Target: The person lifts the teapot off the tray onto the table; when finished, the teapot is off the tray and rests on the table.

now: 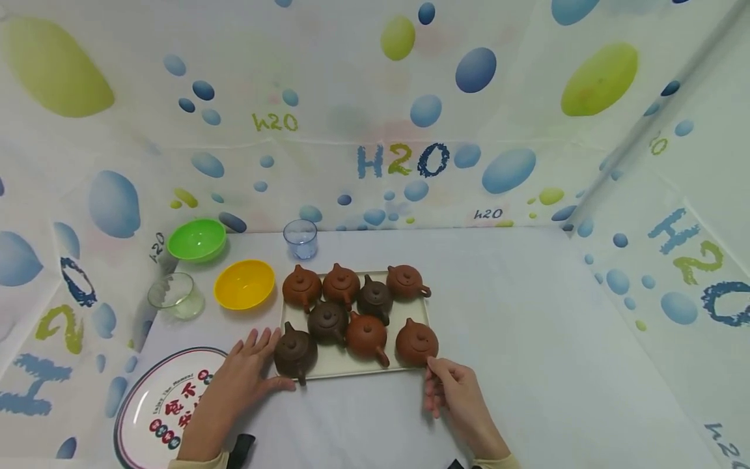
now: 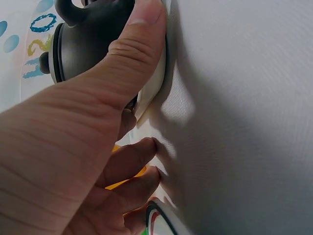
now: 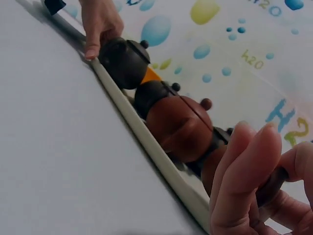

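Observation:
Several small clay teapots stand on a cream rectangular tray (image 1: 351,374), some reddish-brown and some dark brown. At the front right corner, my right hand (image 1: 459,394) pinches a reddish-brown teapot (image 1: 416,340) by its near end between thumb and index finger; the right wrist view shows a dark curved piece, perhaps its handle, between them. My left hand (image 1: 249,371) lies against the tray's front left corner with fingers extended. Its thumb (image 2: 139,46) is beside a dark teapot (image 1: 295,352); whether it touches the pot or only the tray is hard to tell.
Left of the tray are a yellow bowl (image 1: 243,285), a green bowl (image 1: 196,240) and a clear glass (image 1: 178,296). A bluish glass (image 1: 301,240) stands behind it. A white plate (image 1: 140,410) with red lettering lies partly under my left forearm. Patterned curtains surround the white tabletop (image 1: 545,339).

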Demonstrator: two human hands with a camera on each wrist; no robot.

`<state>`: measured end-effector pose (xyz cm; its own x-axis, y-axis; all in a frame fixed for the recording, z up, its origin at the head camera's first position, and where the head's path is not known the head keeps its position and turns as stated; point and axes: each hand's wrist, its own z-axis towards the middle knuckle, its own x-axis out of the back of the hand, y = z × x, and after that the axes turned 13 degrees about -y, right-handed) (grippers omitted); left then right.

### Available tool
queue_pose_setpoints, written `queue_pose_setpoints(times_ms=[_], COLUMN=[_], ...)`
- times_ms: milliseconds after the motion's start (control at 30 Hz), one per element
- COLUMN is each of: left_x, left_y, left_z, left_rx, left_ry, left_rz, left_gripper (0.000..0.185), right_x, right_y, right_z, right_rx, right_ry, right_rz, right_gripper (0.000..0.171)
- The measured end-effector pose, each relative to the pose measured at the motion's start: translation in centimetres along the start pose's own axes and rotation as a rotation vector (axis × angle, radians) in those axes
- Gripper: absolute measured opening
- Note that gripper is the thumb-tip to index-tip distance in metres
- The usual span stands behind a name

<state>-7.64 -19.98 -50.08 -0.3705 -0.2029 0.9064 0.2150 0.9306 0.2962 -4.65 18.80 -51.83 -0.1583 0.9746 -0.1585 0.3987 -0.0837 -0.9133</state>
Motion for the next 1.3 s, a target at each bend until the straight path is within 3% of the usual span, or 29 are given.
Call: queue_pose_setpoints(times_ms=[200, 467, 700, 1033, 1167, 1300], left_x=[0.2, 0.2, 0.3, -0.1, -0.3, -0.4], left_y=[-0.2, -0.1, -0.1, 0.1, 0.0, -0.1], left_z=[-0.3, 0.2, 0.1, 0.3, 0.3, 0.2], left_rx=[0.036, -0.004, 0.027, 0.006, -0.002, -0.007], left_ry=[-0.022, -0.002, -0.032, -0.021, -0.011, 0.003], left_rz=[-0.001, 0.011, -0.002, -0.012, -0.013, -0.001], left_gripper=[0.115, 0.114, 0.115, 0.114, 0.113, 0.113], right_x=[1.9, 5.8, 9.2, 13.2, 15.5, 18.2], right_y=[-0.9, -1.2, -2.4, -3.6, -4.5, -5.9], right_z=[-1.0, -1.6, 0.0, 2.7, 4.1, 5.4], right_rx=[0.004, 0.0, 0.056, 0.11, 0.148, 0.142], right_ry=[0.066, 0.221, 0.203, 0.186, 0.209, 0.292], right_rz=[-0.024, -0.062, -0.171, -0.284, -0.393, -0.564], right_gripper=[0.039, 0.036, 0.041, 0.048, 0.055, 0.06])
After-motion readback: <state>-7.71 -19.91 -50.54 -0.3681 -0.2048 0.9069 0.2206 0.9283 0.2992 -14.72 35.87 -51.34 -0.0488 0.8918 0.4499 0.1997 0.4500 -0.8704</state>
